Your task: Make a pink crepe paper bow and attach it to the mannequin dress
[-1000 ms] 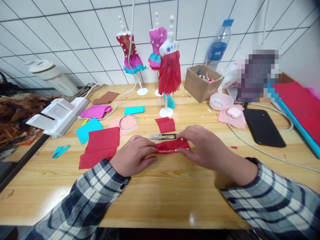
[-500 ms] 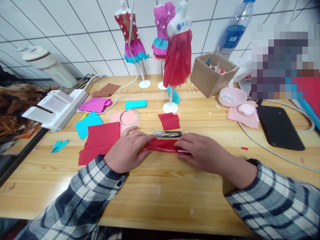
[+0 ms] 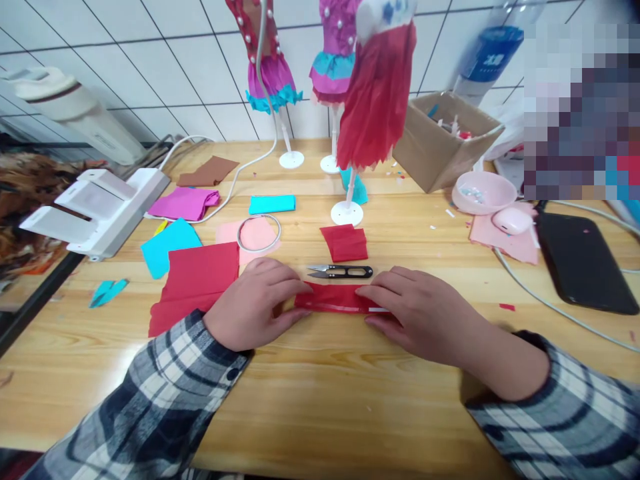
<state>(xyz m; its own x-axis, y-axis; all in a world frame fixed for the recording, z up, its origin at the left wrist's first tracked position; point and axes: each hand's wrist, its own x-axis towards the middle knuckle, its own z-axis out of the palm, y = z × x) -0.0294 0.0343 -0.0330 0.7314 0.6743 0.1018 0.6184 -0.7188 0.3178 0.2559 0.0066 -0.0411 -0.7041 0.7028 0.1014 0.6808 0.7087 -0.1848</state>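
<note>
A narrow red crepe paper strip (image 3: pixel 334 298) lies crosswise on the table in front of me, with a white tape-like piece near its right end. The fingertips of my left hand (image 3: pixel 253 303) pinch the strip's left end. My right hand (image 3: pixel 420 317) has thumb and fingers closed on the right end, hiding part of it. Just beyond the strip lie black-handled thread snips (image 3: pixel 345 271), blades pointing left. A small folded red piece (image 3: pixel 345 242) rests behind them, and a larger red sheet (image 3: pixel 203 273) lies left of my left hand.
Mini dress forms stand at the back, the nearest in a red skirt (image 3: pixel 377 97). At right are a cardboard box (image 3: pixel 430 150), pink bowl (image 3: pixel 484 200) and black phone (image 3: pixel 587 260). A metal ring (image 3: pixel 240 233), white power strip (image 3: pixel 113 210) and cable (image 3: pixel 235 190) lie left.
My view has tipped downward and closer. My right fingers have moved off the snips' handle end to the strip's right end, and more of the strip shows between my hands.
</note>
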